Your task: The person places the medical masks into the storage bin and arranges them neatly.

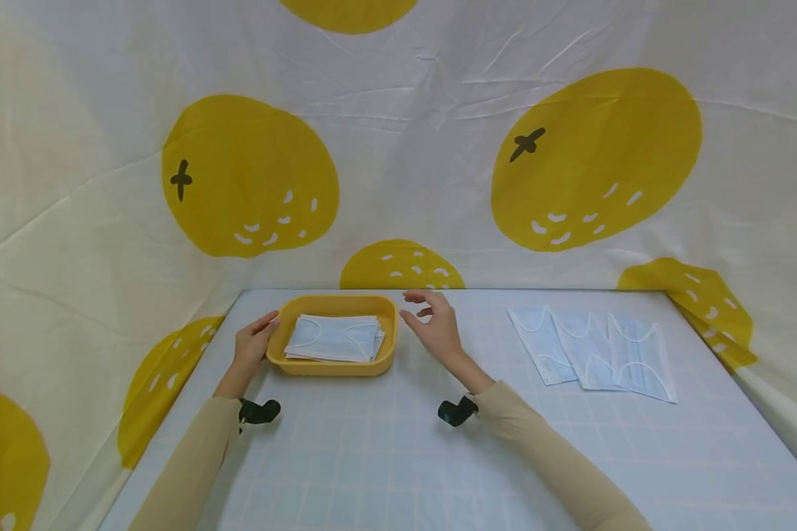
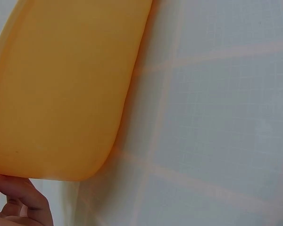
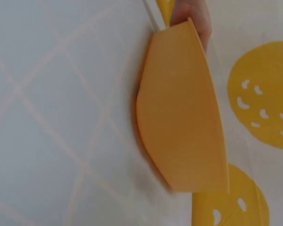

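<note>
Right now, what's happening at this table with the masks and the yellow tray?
A person's left hand touches the left end of the yellow tray, which holds a stack of face masks. The right hand hovers open just right of the tray, holding nothing. Three more masks lie overlapping in a row farther right on the table.

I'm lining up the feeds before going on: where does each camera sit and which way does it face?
Head: worn high, facing forward and down over the table; shows the yellow tray of masks, three loose masks, left hand, right hand and both sleeves.
Left wrist: low beside the tray's wall; fingers touch the wall in the bottom corner.
Right wrist: low, facing the tray's opposite wall; no right fingers clearly show.
All three share the tray.
</note>
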A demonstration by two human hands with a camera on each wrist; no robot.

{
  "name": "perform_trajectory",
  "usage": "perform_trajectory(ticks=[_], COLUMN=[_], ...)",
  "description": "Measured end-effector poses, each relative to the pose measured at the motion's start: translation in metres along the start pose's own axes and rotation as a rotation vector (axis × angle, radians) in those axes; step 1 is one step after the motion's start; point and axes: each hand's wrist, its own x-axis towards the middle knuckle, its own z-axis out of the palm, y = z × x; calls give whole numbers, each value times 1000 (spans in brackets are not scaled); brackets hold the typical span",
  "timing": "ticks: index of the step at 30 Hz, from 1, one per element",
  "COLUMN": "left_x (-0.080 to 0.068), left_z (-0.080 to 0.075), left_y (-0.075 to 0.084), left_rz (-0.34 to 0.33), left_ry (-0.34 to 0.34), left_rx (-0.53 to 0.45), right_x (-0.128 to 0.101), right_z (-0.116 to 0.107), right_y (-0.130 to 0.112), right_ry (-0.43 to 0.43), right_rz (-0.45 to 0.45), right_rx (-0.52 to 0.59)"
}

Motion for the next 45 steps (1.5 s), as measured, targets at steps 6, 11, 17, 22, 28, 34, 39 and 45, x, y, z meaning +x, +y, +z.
perform_trajectory(ticks=[6,11,17,22,28,34,39,45], left_x=[-2,-3,-4,-3,-4,-3,-3,-6], left_z=[0,0,1,0,2,0,-2,-1], left_y=[2,2,3,3,3,4,2,-1], left_rz=[-16,-13,-12,-16,-6,14,47,60], left_ry=[10,3,8,15,16,9,3,-6], left_rx=[11,4,4,0,20,61,78,54], right_x=[-3,-7,-8,-10,-15,-23,-30,-42], right_z=[-21,-42,-72,-95,-120,-145,-167,-193], right_y=[4,10,20,22,27,36,41,48], right_ry=[32,59,100,133,136,138,111,93], right_rz=[5,-12,-12,-4,-73,-73,-58,-2], right_rx=[-17,-16,-72,-110,-151,-212,-283,-370])
